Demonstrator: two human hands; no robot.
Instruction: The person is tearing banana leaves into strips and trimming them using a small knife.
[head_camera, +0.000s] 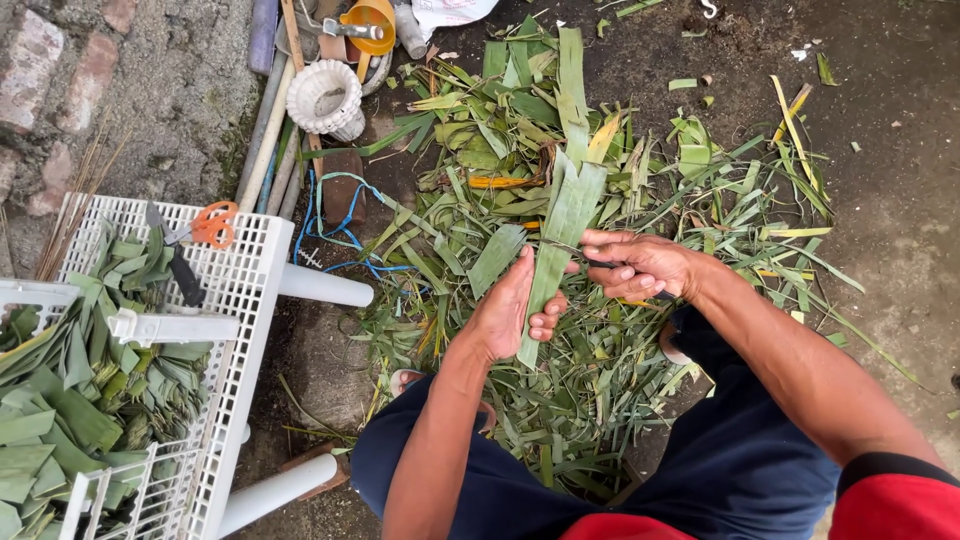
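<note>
My left hand (505, 310) grips a long green leaf strip (562, 225) near its lower part, holding it upright above the ground. My right hand (640, 263) is closed on a dark tool handle, seemingly scissors or a knife, laid across the same leaf near its middle. Beneath both hands lies a heap of cut green leaves (560, 170). My knees in dark blue trousers (740, 470) sit at the bottom of the view.
A white plastic crate (245, 290) at left holds stacked folded leaf pieces (70, 400) and orange-handled scissors (205, 225). A white basket-like pot (325, 98), poles, an orange cup (370, 25) and blue cord (340, 235) lie behind it. Bare concrete lies to the right.
</note>
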